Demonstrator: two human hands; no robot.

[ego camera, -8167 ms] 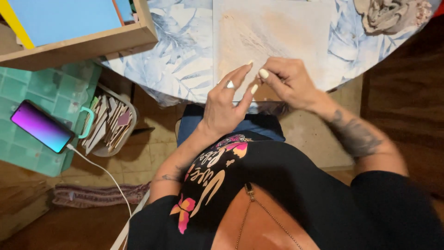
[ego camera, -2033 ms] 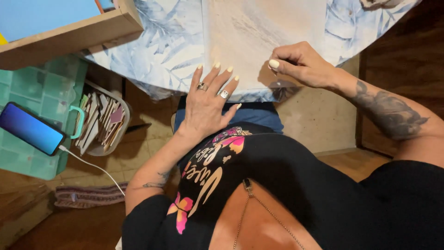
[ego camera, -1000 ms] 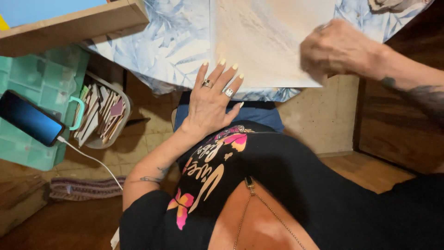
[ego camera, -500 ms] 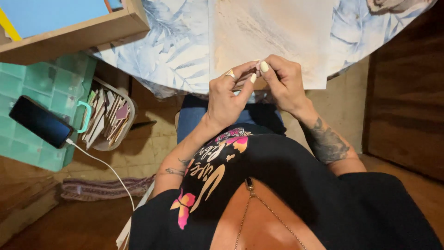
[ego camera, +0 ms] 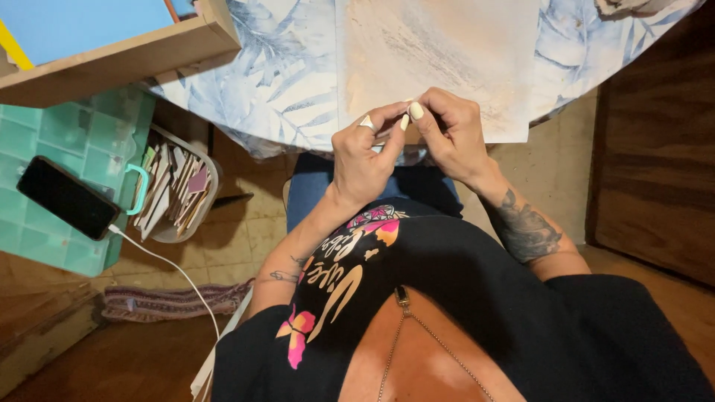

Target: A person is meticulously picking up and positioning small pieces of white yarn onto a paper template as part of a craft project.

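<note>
My left hand (ego camera: 363, 154) and my right hand (ego camera: 450, 132) meet at the near edge of a table covered with a blue leaf-print cloth (ego camera: 275, 74). Both pinch one small pale piece (ego camera: 395, 130) between their fingertips; most of it is hidden by the fingers. Just beyond the hands lies a worn cream board (ego camera: 439, 52) on the cloth. A ring shows on my left hand.
A wooden tray with a blue sheet (ego camera: 97, 37) sits at the table's far left. On the left, a teal box (ego camera: 52, 186) carries a dark phone (ego camera: 68, 197) with a white cable. Beside it stands a clear tub of paper scraps (ego camera: 175, 186). A dark wooden panel (ego camera: 655, 149) is at right.
A second ago my left hand lay flat at the table edge and my right hand was out on the board. Both have come together, fingertips pinching the small piece. The phone's screen has gone dark.
</note>
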